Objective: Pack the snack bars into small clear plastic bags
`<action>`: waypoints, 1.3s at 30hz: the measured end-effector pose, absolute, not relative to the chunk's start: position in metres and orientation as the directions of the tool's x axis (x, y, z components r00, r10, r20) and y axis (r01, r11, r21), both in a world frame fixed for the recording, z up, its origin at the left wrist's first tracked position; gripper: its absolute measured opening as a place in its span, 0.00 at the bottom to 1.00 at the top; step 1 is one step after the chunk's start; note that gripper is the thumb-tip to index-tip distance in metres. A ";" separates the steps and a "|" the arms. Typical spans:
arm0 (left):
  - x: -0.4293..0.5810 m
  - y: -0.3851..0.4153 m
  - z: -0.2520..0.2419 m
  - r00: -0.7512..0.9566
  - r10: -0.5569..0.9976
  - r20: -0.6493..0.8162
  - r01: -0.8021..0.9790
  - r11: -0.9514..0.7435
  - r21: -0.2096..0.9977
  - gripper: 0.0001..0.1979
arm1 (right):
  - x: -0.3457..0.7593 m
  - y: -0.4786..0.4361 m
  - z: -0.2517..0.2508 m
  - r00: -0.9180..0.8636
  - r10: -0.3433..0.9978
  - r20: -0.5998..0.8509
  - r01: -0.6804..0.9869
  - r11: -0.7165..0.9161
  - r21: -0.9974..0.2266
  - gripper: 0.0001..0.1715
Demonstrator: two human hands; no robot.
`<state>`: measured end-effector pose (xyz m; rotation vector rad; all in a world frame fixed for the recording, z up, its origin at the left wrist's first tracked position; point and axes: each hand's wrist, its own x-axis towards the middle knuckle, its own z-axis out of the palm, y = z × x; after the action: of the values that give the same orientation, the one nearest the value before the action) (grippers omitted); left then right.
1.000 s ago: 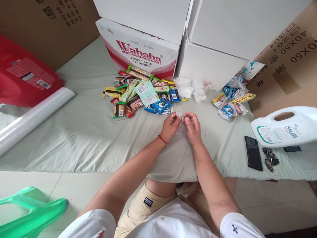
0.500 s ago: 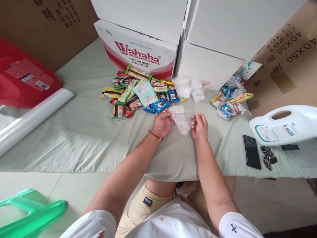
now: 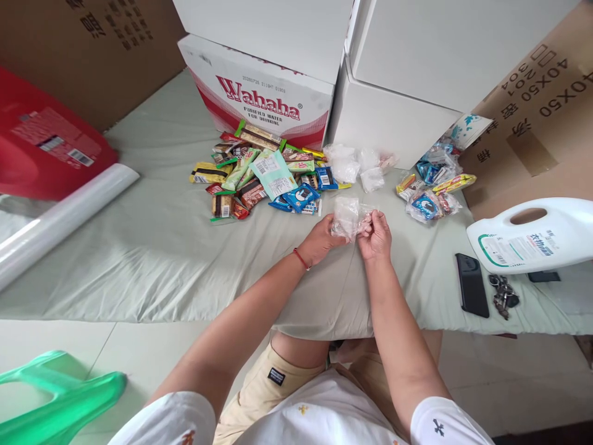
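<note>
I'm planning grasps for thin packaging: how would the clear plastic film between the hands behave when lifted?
The clear plastic film is probably floppy, since it looks thin and creased between the left hand and the right hand. It is likely light, being see-through sheet. Its shiny surface may make it somewhat slippery.

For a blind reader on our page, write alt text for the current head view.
A person's left hand and right hand hold a clear bag over a green cloth. Beyond lie a heap of wrapped snacks and crumpled plastic; to the right are bagged snacks, a white jug, a phone and keys.
</note>
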<state>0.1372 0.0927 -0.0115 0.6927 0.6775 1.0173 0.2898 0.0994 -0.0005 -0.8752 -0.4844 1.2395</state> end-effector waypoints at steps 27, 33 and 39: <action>0.128 0.109 -0.012 0.061 0.988 -0.140 -0.665 0.144 0.733 0.18 | 0.290 0.095 -0.003 0.379 0.923 -0.072 -0.236 0.021 -0.972 0.24; 0.122 0.109 -0.003 0.160 0.978 -0.133 -0.736 0.208 0.644 0.13 | 0.291 0.092 0.002 0.267 0.954 -0.138 -0.309 -0.051 -0.950 0.28; 0.122 0.104 -0.004 0.247 0.961 -0.123 -0.612 0.253 0.749 0.06 | 0.302 0.092 -0.008 0.307 0.938 0.160 0.197 0.102 -0.975 0.24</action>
<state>0.1218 0.1043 -0.0042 0.6441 0.6548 1.1794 0.3015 0.0923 -0.0082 -1.3734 -1.1475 0.7799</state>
